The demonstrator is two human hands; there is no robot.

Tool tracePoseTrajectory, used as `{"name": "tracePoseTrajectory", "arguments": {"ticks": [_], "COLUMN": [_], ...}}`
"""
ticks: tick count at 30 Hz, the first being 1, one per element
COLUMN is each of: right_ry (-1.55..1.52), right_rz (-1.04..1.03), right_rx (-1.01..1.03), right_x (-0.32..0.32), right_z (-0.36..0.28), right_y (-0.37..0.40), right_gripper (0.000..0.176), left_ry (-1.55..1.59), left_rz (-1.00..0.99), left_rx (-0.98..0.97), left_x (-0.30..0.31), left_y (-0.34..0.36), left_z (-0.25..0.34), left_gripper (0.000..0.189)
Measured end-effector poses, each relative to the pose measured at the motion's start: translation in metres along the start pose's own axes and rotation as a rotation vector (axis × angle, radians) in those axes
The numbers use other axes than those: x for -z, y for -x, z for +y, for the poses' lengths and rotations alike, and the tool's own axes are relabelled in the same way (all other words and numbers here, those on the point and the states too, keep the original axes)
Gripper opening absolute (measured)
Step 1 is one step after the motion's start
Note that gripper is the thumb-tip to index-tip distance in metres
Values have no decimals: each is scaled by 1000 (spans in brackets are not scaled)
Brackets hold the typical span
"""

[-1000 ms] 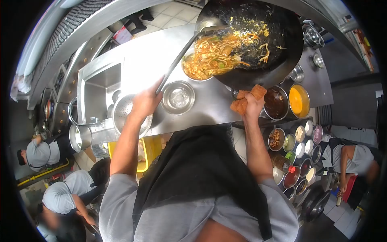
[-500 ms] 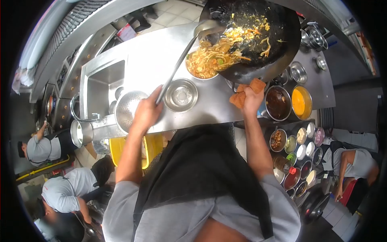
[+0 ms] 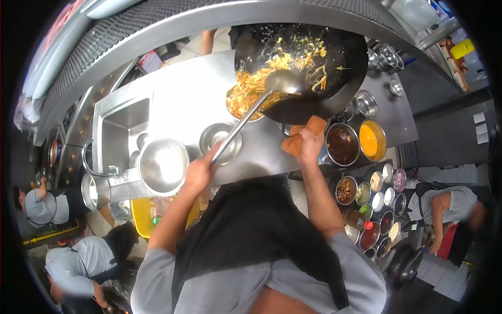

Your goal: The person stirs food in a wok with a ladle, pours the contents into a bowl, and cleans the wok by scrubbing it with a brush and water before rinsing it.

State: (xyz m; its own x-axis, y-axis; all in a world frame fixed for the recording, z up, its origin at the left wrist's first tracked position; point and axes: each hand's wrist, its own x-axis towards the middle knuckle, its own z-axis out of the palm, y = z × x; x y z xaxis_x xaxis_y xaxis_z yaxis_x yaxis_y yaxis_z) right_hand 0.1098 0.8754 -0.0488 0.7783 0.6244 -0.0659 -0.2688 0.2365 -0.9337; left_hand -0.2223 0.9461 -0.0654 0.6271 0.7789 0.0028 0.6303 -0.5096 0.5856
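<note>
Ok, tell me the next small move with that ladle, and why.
Probably sweep the ladle in the left hand down toward the wok's lower lip. The right hand, gripping through an orange cloth, holds the wok tilted over the bowl. Noodles pile at that lip and scraps cling higher up.

Head camera, single view. Fisheye, dark round border. Faces forward and steeply down from the wearer's head. Near: apron [image 3: 251, 225] at 6 o'clock. Farther: counter [image 3: 183, 99] at 11, wok [image 3: 340, 78] at 1, co-workers [image 3: 78, 259] at 8 and 4.
</note>
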Motion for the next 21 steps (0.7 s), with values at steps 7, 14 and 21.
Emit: {"name": "tracePoseTrajectory", "arguments": {"ticks": [7, 14, 21], "right_ry": [-60, -56, -17], "right_rz": [-17, 5, 3], "right_rx": [-50, -78, -51], "right_x": [3, 5, -2], "right_z": [-1, -4, -13], "right_y": [4, 0, 3], "right_gripper": [38, 36, 34], "left_ry": [258, 114, 167], "left_rz": [38, 20, 74], "left_rx": [47, -26, -82], "left_x": [-29, -44, -42], "left_y": [-83, -12, -31], "left_z": [83, 20, 31], "left_gripper": [73, 75, 69]}}
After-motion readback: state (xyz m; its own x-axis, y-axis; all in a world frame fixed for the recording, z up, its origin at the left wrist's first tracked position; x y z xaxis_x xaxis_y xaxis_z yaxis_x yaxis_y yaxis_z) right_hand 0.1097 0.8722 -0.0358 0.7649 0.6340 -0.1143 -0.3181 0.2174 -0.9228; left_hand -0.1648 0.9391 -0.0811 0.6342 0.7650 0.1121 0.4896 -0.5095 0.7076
